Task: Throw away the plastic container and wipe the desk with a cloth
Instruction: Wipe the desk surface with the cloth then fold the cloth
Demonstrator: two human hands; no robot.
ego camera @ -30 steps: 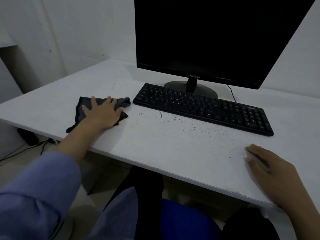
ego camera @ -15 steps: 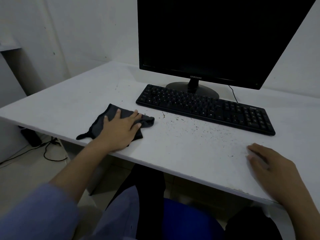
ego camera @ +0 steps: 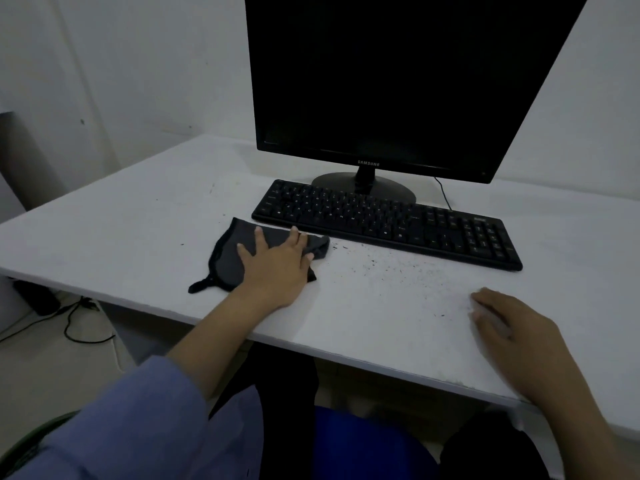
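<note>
A dark grey cloth (ego camera: 228, 258) lies on the white desk (ego camera: 121, 230), just in front of the keyboard's left end. My left hand (ego camera: 277, 268) presses flat on the cloth with fingers spread and straight. Dark crumbs and specks (ego camera: 388, 265) are scattered on the desk to the right of the cloth, in front of the keyboard. My right hand (ego camera: 512, 337) rests palm down on the desk near its front right edge, fingers relaxed, holding nothing. No plastic container is in view.
A black keyboard (ego camera: 388, 220) lies across the desk's middle, with a black monitor (ego camera: 398, 84) on its stand behind it. Cables and a dark box (ego camera: 38, 299) lie on the floor under the desk's left side. A blue seat (ego camera: 363, 445) shows below.
My left hand has slid the cloth to the right along the desk, from the left part towards the crumbs by the keyboard. My right hand has stayed in place.
</note>
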